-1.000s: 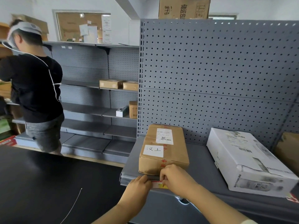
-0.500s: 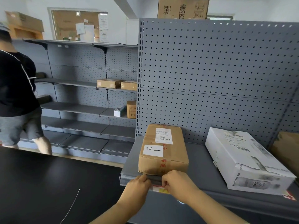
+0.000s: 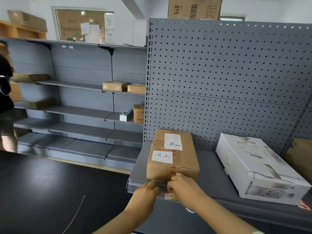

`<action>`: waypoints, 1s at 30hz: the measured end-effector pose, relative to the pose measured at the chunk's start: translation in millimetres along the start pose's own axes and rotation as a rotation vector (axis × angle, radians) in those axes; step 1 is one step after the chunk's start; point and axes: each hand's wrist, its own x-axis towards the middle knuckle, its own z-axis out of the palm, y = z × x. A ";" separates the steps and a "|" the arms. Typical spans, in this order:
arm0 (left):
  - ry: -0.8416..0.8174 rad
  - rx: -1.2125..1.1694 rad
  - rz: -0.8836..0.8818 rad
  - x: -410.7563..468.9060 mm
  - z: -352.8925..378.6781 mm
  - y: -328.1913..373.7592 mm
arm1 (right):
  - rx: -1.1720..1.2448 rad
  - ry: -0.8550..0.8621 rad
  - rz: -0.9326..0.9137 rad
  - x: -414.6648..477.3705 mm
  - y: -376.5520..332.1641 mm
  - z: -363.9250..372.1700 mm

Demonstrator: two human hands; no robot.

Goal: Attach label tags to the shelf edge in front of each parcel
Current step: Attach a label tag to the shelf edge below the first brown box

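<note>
Our right hand point(image 3: 183, 186) and left hand point(image 3: 146, 193) meet at the shelf's front edge point(image 3: 135, 186), fingers curled and pinching a small label tag point(image 3: 168, 195) against it. Just behind sits the brown parcel point(image 3: 173, 156), near the shelf's left corner; a white box point(image 3: 256, 168) lies well to the right.

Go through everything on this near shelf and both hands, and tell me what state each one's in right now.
brown parcel: lying flat, taped shut, at the shelf front.
white box: lying flat, closed, angled.
label tag: against the shelf edge, partly hidden by fingers.
red tag: already on the edge, below the white box.
left hand: pinching at the tag.
right hand: pressing the tag.
</note>
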 end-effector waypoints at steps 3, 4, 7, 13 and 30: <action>0.011 -0.007 0.002 0.6 1.0 -0.2 | 0.013 0.015 0.003 -0.9 1.6 -1.7; 0.015 -0.009 0.003 0.7 1.5 -0.3 | 0.013 0.018 -0.001 -0.8 1.7 -3.1; 0.015 -0.025 0.019 1.2 3.6 -1.8 | -0.004 0.013 -0.043 1.1 -3.2 -7.0; 0.032 -0.103 0.014 -1.2 1.0 -0.7 | -0.142 0.022 -0.128 9.0 -9.2 -2.7; 0.020 0.094 0.203 7.8 8.2 25.9 | 0.068 0.287 0.021 -41.3 35.1 -0.8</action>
